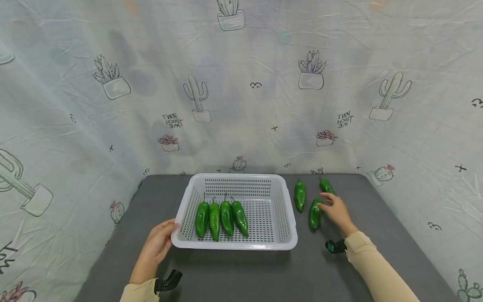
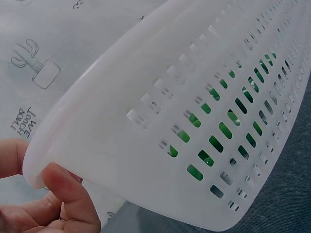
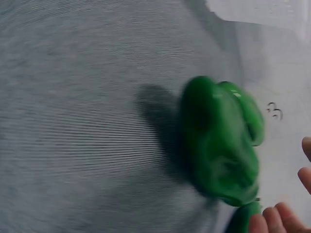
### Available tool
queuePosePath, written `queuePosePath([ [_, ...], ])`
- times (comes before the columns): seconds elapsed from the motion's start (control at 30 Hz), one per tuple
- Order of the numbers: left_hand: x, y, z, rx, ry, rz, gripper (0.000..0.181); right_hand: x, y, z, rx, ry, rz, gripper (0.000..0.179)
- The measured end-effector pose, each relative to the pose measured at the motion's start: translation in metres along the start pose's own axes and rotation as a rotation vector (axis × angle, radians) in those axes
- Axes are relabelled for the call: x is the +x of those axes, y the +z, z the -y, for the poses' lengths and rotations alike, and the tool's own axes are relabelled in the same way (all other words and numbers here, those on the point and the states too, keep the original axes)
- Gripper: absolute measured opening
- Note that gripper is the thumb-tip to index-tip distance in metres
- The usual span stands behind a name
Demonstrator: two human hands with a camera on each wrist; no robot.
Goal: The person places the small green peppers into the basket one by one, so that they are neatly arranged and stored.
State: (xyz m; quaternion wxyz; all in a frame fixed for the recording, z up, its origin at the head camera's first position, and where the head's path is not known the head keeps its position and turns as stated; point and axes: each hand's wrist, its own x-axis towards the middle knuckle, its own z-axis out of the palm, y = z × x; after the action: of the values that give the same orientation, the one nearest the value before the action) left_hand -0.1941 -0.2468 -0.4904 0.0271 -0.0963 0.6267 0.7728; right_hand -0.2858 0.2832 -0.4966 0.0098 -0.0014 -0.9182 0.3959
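Observation:
A white plastic basket [image 1: 235, 246] with slotted walls stands on the grey table, and several green peppers [image 1: 227, 218] lie side by side in its left half. My left hand [image 1: 160, 243] pinches the basket's left rim; the left wrist view shows the thumb [image 2: 63, 182] against the rim's underside. On the right, my right hand [image 1: 336, 212] is above a loose green pepper [image 1: 315, 216], its fingertips overlapping the stem end in the head view. In the right wrist view the fingers [image 3: 286, 218] are spread apart, and that pepper [image 3: 218, 141] appears blurred beside them.
Two more loose peppers lie farther back: one pepper [image 1: 299, 196] close to the basket's right side, another pepper [image 1: 326, 186] just beyond my right hand. A cactus-print cloth [image 1: 241, 109] hangs behind and along both sides of the grey table [image 1: 241, 277].

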Motion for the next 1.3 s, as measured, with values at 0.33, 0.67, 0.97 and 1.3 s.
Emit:
queuePosePath([
  [0.33, -0.001, 0.0, -0.002, -0.009, -0.013, -0.006, 0.049, -0.001, 0.017, -0.01, -0.046, -0.023, 0.004, 0.05],
  [0.67, 0.0, 0.0, 0.0, -0.021, 0.001, 0.006, 0.051, 0.001, 0.023, -0.007, -0.023, 0.046, 0.062, 0.052],
  [0.97, 0.0, 0.0, -0.001, -0.02, -0.007, -0.007, 0.051, 0.002, 0.028, -0.006, -0.037, 0.043, 0.069, 0.053],
  [1.3, 0.0, 0.0, -0.001, -0.03, -0.024, -0.006, 0.05, 0.002, 0.037, -0.011, -0.038, 0.021, 0.025, 0.053],
])
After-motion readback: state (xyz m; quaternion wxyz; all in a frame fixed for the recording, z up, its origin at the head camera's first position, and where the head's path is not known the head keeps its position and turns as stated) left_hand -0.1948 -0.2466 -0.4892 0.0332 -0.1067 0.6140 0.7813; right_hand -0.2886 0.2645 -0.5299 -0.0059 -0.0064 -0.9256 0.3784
